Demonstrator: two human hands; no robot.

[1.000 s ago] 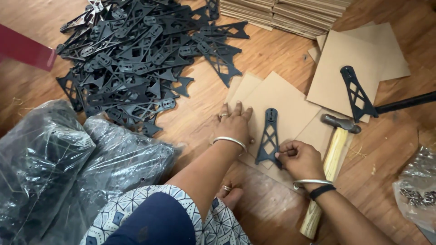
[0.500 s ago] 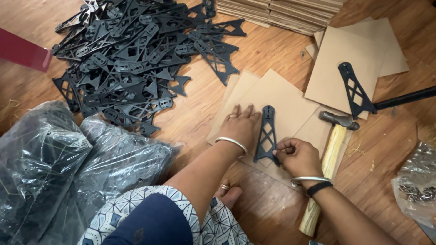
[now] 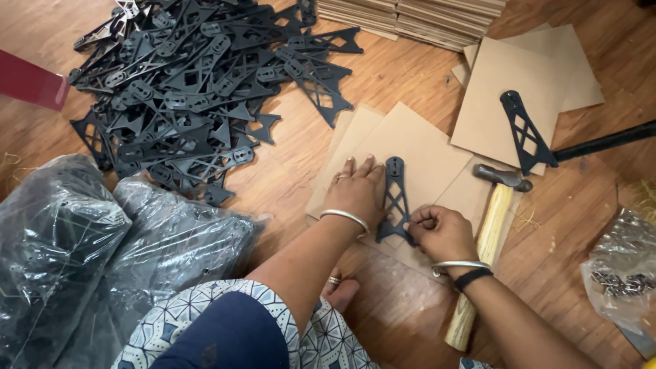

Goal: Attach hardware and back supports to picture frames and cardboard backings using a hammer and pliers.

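Wooden floor (image 3: 287,137): black bracket (image 3: 395,198) flat, long axis pointing away, narrow end far.

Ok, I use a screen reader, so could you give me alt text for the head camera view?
A person's left hand presses flat on a cardboard sheet on a wooden floor while the right hand pinches the lower end of a black lattice bracket lying on it. A wooden-handled hammer lies to the right, and a heap of similar black brackets lies beyond.

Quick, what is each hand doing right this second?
Left hand: open, flat on the cardboard sheet beside the black bracket.
Right hand: closed, fingertips pinching the bracket's lower end.
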